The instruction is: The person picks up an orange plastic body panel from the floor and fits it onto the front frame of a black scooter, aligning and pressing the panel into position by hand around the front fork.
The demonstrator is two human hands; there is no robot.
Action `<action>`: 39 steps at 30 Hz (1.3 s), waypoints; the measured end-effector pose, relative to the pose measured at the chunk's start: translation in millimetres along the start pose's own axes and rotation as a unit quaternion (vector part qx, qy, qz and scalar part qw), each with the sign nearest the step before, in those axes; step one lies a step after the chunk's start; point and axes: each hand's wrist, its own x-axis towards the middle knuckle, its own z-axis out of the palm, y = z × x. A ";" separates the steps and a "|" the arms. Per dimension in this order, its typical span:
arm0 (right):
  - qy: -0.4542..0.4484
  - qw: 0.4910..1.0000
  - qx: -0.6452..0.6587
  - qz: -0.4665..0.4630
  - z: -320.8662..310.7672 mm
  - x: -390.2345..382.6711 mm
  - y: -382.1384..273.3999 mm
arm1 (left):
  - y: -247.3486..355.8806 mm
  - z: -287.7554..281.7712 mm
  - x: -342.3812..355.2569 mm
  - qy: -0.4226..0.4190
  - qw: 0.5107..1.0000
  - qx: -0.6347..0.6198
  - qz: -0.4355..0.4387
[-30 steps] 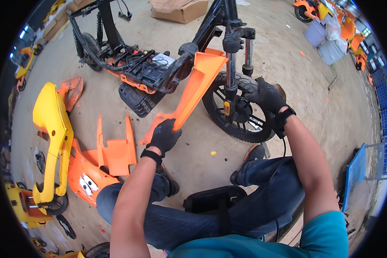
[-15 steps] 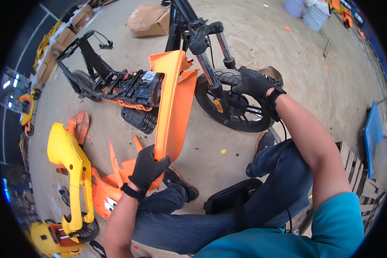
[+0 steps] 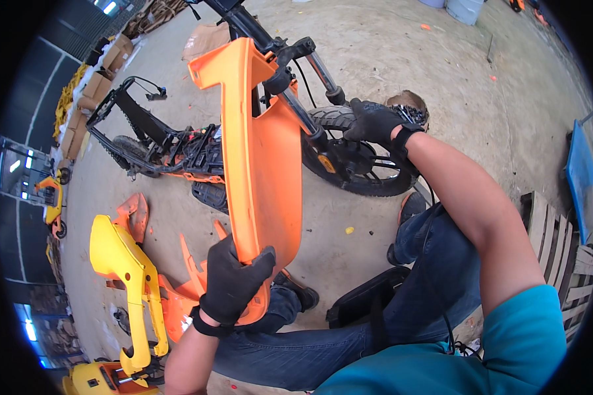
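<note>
In my black-gloved left hand (image 3: 236,280) is the lower end of a long orange plastic body panel (image 3: 270,178), with fingers wrapped round its edge. The panel stands tilted upward, and its upper part overlaps the scooter's black fork. Over on the right, my gloved right hand (image 3: 373,123) grips the top of the black front wheel (image 3: 329,117). That wheel belongs to a stripped electric scooter frame (image 3: 184,151), whose middle the panel partly hides. Its exposed wiring and black parts lie behind the panel.
A yellow body panel (image 3: 115,250) and other orange panels (image 3: 181,303) lie to the left. Beyond my right hand sits an open container of small metal parts (image 3: 408,105). A black case (image 3: 369,296) rests between my legs. Wooden pallets (image 3: 550,230) and a blue board (image 3: 575,184) are at right.
The orange panel has come up and closer, its top shifting left and now covering more of the frame. My left hand still holds it; my right hand stays on the wheel. The view has shifted.
</note>
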 end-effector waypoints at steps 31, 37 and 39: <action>0.025 0.964 0.229 -0.132 -6.8 81.3 -68.6 | 139.3 2.1 45.6 0.004 0.980 0.198 -0.023; -0.093 0.961 0.247 -0.085 0.9 100.1 -64.0 | 160.7 17.4 70.4 -0.022 0.973 0.229 -0.015; -0.078 0.959 0.251 -0.111 11.3 108.0 -60.7 | 166.5 23.4 76.1 -0.025 0.975 0.221 -0.020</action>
